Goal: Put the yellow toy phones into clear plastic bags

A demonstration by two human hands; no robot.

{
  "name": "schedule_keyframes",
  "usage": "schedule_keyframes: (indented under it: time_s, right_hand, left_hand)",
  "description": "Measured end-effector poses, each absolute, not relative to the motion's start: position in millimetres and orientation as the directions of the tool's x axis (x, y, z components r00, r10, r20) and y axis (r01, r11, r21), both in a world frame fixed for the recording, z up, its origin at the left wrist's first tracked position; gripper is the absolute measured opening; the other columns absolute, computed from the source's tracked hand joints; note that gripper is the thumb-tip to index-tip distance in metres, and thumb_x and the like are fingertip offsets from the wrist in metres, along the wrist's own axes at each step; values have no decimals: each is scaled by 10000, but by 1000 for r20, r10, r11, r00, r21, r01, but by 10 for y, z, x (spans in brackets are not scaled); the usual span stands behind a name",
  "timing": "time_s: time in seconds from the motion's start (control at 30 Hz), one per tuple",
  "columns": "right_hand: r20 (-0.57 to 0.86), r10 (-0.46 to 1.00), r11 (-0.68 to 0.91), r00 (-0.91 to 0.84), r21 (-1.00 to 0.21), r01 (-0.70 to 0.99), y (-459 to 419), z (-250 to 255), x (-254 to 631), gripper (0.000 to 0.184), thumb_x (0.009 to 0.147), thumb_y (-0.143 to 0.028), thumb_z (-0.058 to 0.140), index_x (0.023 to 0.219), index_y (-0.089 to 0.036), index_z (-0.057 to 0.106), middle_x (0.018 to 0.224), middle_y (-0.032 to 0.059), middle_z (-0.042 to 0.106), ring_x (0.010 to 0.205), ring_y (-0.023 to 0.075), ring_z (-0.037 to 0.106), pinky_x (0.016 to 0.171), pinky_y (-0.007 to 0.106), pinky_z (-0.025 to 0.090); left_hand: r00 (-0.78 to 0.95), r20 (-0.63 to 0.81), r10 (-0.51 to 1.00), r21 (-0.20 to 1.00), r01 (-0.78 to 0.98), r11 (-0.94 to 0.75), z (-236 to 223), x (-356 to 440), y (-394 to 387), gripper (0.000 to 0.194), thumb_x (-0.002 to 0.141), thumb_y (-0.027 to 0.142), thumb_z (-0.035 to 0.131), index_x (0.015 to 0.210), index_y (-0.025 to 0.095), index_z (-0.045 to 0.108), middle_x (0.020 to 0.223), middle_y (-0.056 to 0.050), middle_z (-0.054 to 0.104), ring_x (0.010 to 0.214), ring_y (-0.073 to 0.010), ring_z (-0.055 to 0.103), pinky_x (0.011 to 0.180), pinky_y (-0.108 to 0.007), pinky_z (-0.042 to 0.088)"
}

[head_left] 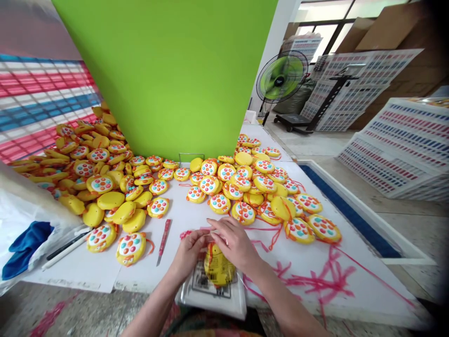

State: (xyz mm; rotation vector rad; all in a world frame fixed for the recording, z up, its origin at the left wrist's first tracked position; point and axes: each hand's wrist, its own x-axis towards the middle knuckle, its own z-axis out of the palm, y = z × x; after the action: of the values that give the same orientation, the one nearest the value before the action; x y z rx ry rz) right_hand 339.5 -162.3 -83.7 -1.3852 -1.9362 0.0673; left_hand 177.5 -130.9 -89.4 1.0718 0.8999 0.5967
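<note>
A yellow toy [219,267], round and with an orange cord, lies in a clear plastic bag [213,277] with black print and a barcode. My left hand [192,250] pinches the bag's upper edge between thumb and fingers. On the other side of the same edge, my right hand [234,242] is closed, with its fingertips near those of the left. Under the bag rests a stack of flat clear bags [229,306] at the table's front edge. A pink-handled craft knife [163,241] lies left of my left hand.
Piles of yellow toys with coloured dots [101,184] [245,213] cover the table's left and right. A green panel [168,79] stands behind them. Pink cords [315,279] lie at right; two pens [66,248] and a blue cloth [26,248] lie at left.
</note>
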Motion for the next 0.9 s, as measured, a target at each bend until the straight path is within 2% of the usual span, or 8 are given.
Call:
schedule_keyframes:
  time_s: [0.07, 0.17, 0.27, 0.43, 0.53, 0.67, 0.8, 0.9]
  right_hand:
    - [556, 811, 445, -179, -389, 807, -1603, -849, 3336, 377, 903, -148, 489, 1278, -190, 503, 940, 68, 659, 884, 201, 561, 778, 345, 498]
    - [585, 779, 454, -224, -281, 846, -1582, -874, 3261, 410, 913, -118, 451, 1321, -163, 462, 918, 74, 663, 825, 200, 563, 744, 348, 493]
    - [602, 766, 434, -227, -223, 873, -1571, -900, 3225, 402, 915, -108, 433, 1312, -162, 474, 843, 61, 661, 753, 193, 557, 695, 344, 476]
    - [620, 781, 349, -77, -330, 877, -1526, -994, 3245, 326, 849, -62, 439, 1099, -198, 599, 765, 35, 638, 706, 183, 546, 658, 323, 461]
    - [616, 778, 245, 126, -481, 842, -1544, -1082, 3470, 232, 822, -84, 453, 953, -195, 609, 813, 45, 644, 755, 181, 567, 699, 320, 481]
    - [499, 751, -6, 433, -651, 759, -1832, -1260, 4164, 101, 791, -192, 492, 813, -193, 590, 803, 53, 632, 762, 186, 579, 684, 309, 494]
    - [417, 677, -306, 606, -589, 748, -2398, -1542, 4837, 177, 779, -289, 492, 830, -180, 621, 785, 70, 640, 699, 200, 566, 668, 335, 474]
    - [406, 777, -324, 481, -397, 859, -2744, -1686, 5071, 249, 781, -335, 498, 904, -180, 650, 893, 107, 653, 826, 250, 576, 758, 399, 469]
  left_hand:
    - [545, -279, 791, 952, 51, 301, -884, 1779, -1295, 357, 815, 419, 543, 1058, 160, 582, 956, -76, 680, 826, -191, 636, 674, -282, 489]
    - [542, -132, 830, 983, 176, 42, -851, 1791, -1285, 254, 859, 344, 470, 961, 155, 605, 925, -73, 670, 836, -192, 609, 738, -306, 480]
    - [538, -3, 843, 932, 307, -193, -797, 1805, -1288, 209, 867, 266, 428, 853, 153, 604, 826, -64, 661, 789, -186, 591, 759, -303, 462]
    - [603, 5, 798, 900, 346, -267, -800, 1842, -1287, 266, 847, 195, 395, 955, 161, 636, 908, -87, 701, 870, -202, 630, 809, -307, 469]
    - [592, -84, 801, 941, 312, -132, -903, 1842, -1257, 293, 859, 262, 415, 1027, 186, 643, 1049, -91, 698, 977, -214, 635, 850, -327, 480]
    - [543, -305, 782, 952, 148, 268, -1098, 1792, -1191, 384, 830, 438, 502, 1094, 170, 580, 988, -98, 702, 850, -214, 670, 709, -336, 531]
    - [542, -382, 749, 892, 6, 451, -1183, 1748, -1149, 447, 734, 498, 634, 1033, 174, 563, 927, -84, 706, 834, -215, 676, 736, -352, 533]
    - [535, -393, 748, 878, -24, 478, -1157, 1743, -1148, 462, 725, 507, 650, 1029, 169, 570, 898, -78, 704, 809, -207, 675, 720, -339, 529]
